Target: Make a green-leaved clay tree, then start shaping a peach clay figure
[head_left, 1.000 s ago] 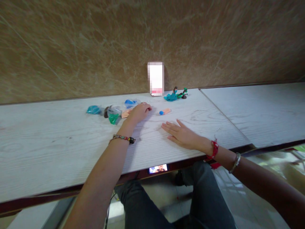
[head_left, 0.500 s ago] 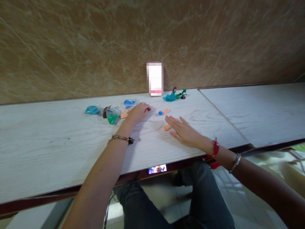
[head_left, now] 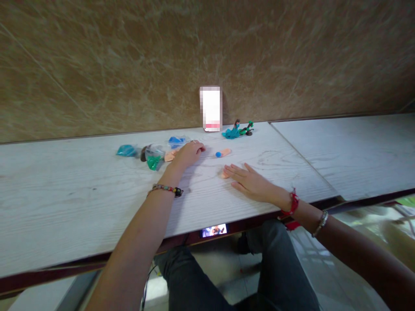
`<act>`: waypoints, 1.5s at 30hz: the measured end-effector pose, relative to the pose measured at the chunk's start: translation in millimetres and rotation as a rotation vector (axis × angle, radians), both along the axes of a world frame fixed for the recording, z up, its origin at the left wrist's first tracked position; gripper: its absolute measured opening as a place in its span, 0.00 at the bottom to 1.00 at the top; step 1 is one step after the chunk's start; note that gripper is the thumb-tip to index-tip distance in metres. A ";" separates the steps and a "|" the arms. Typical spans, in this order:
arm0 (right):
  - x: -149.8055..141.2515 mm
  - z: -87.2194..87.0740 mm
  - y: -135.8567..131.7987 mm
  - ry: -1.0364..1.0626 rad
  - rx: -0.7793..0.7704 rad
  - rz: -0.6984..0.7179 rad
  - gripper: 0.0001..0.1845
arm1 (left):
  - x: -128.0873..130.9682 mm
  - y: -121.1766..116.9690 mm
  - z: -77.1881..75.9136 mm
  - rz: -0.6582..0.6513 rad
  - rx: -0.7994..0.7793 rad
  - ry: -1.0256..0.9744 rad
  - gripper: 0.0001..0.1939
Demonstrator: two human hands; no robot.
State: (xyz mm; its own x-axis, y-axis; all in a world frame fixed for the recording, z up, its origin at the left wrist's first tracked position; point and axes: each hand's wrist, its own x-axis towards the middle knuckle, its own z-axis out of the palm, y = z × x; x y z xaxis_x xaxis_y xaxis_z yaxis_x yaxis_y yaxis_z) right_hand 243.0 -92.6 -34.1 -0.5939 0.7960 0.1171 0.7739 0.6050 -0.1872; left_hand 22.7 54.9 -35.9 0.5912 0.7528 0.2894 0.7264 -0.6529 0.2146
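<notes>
My right hand (head_left: pixel 251 181) lies nearly flat, fingers stretched out, over a piece of peach modelling clay (head_left: pixel 224 174). Only the left end of that piece peeks out from under the fingertips. On the white wood-grain table, my left hand (head_left: pixel 191 153) rests with its fingers curled in; whatever is inside them, if anything, is hidden. Just beyond both hands lies a small peach clay roll (head_left: pixel 225 152) with a blue clay ball (head_left: pixel 218 154) at its left end. Beside my left hand are a bag of blue clay (head_left: pixel 177 140) and some peach clay (head_left: pixel 170 156).
Farther left lie a bag of green clay (head_left: pixel 154 163), a brown lump (head_left: pixel 143 154) and a teal clay bag (head_left: pixel 126 150). A phone (head_left: pixel 211 109) leans on the marbled wall. Right of it stands a teal clay figure (head_left: pixel 231 132). Another lit screen (head_left: pixel 214 230) shows below the table edge.
My right hand lifted and shifted slightly away from me, exposing the peach clay, then came back down over it. My left hand has stayed in place.
</notes>
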 end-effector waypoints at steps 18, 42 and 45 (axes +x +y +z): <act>-9.0 4.8 36.9 0.219 0.140 -0.048 0.16 | -1.3 0.4 -0.1 -0.003 0.000 -0.025 0.14; 20.4 8.2 31.8 -0.057 0.056 0.132 0.24 | 0.8 -0.4 0.1 0.022 -0.010 -0.008 0.14; 20.9 8.0 33.5 -0.071 0.037 0.148 0.25 | 1.1 -0.8 0.2 0.037 -0.010 -0.006 0.13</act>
State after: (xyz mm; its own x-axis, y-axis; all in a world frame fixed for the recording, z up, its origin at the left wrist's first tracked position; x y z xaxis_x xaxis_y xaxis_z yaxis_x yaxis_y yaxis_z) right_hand 263.9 -59.1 -26.0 -0.7124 0.6949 0.0983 0.6861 0.7190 -0.1105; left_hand 23.7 54.1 -35.7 0.5611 0.7771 0.2850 0.7486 -0.6234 0.2258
